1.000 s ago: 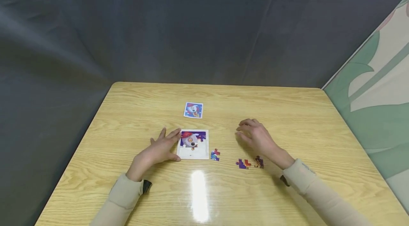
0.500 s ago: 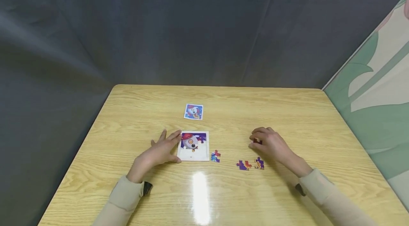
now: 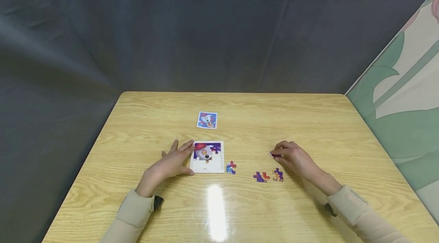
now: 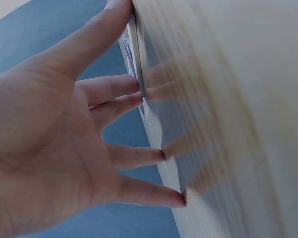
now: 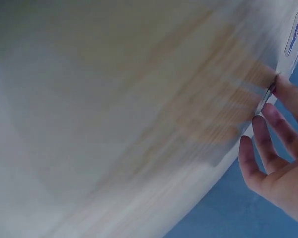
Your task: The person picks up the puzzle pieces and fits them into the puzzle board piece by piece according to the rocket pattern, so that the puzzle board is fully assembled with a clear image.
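My left hand [image 3: 169, 164] lies spread at the left edge of a square white puzzle tray [image 3: 207, 168]. In the left wrist view its straight fingers [image 4: 134, 156] touch the table and the tray's side. Joined pieces with a grey animal face [image 3: 204, 152] fill the tray's upper left. To the right, my right hand [image 3: 296, 159] pinches a dark purple puzzle piece [image 3: 275, 155] between thumb and fingers, at the tabletop. The right wrist view shows that piece [image 5: 264, 100] edge-on, partly hidden by the fingers.
A blue-and-red piece [image 3: 231, 167] lies beside the tray's right edge. Nearer the right hand are a purple-and-orange piece [image 3: 261, 176] and another purple piece [image 3: 278, 174]. A small picture card [image 3: 207, 120] lies behind the tray on the wooden table [image 3: 164, 212].
My right hand has moved right and slightly toward me, and its fingers have closed on a purple puzzle piece. The left hand stays at the tray.
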Tool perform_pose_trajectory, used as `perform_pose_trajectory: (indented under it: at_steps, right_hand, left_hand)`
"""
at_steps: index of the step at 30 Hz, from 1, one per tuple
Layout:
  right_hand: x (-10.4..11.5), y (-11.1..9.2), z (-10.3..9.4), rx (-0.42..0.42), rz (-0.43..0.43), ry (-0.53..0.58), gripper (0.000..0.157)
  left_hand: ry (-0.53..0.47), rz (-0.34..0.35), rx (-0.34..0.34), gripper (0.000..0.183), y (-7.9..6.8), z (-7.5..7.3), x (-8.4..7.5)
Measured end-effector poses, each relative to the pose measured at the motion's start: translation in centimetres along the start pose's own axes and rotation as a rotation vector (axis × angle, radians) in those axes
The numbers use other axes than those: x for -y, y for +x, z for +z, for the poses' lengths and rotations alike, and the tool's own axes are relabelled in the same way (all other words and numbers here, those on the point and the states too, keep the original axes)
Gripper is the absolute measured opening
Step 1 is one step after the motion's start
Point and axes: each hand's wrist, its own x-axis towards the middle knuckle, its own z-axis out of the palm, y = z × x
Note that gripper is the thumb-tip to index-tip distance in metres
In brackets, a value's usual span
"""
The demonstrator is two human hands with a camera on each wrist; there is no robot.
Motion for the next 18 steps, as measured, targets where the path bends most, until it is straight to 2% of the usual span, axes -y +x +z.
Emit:
perform_pose_trajectory:
  at_steps: [5,13,18]
  right_hand:
    - [-0.32,-0.29,0.00,0.007,-0.017,-0.011,0.029]
    - [-0.85,-0.42,0.11,-0.016,-0.090,-0.044,0.032]
    - [-0.74,-0.41,0.02,0.012,-0.074,-0.004,0.031]
  left_hand:
    - [-0.002,0.001,0.002,0.084,0.03,0.03,0.00]
    - [-0.009,-0.001,0.000,0.084,0.05,0.04,0.04]
    - [-0.007,0.006,-0.002,0.083,0.04,0.04,0.05]
